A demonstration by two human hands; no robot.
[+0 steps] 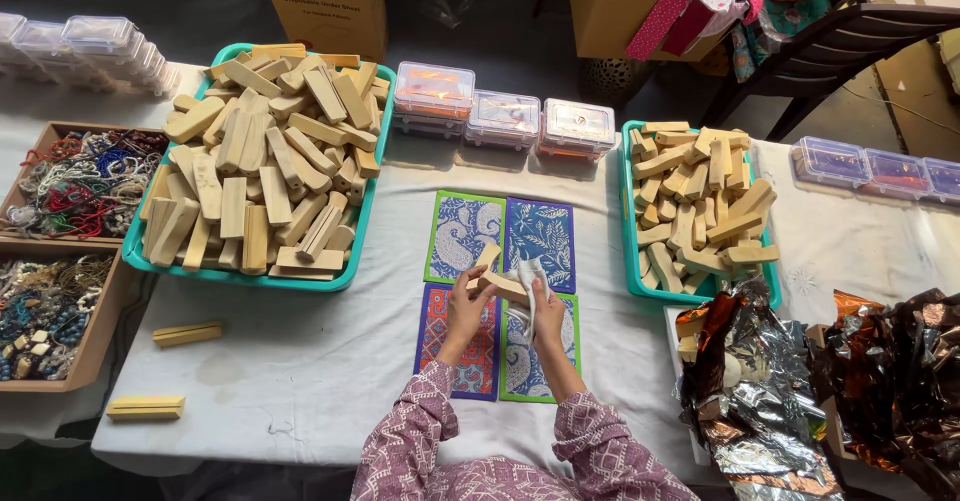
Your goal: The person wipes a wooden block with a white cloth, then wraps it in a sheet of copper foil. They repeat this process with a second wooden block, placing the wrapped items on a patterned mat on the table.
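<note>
My left hand (466,306) grips a pale wooden block (499,283) above the table's middle. My right hand (547,319) holds a white cloth (530,279) pressed against that block. Both hands hover over patterned cards (465,231) in blue, green and red, laid out as a two-by-two square on the white tablecloth. My sleeves are purple with a small print.
A big teal tray (355,251) of wooden blocks sits at left, a smaller teal tray (629,221) at right. Clear lidded boxes (503,118) line the back. Wooden bead trays (100,331) at far left, crumpled foil wrappers (760,401) at right, loose blocks (187,334) near the front left.
</note>
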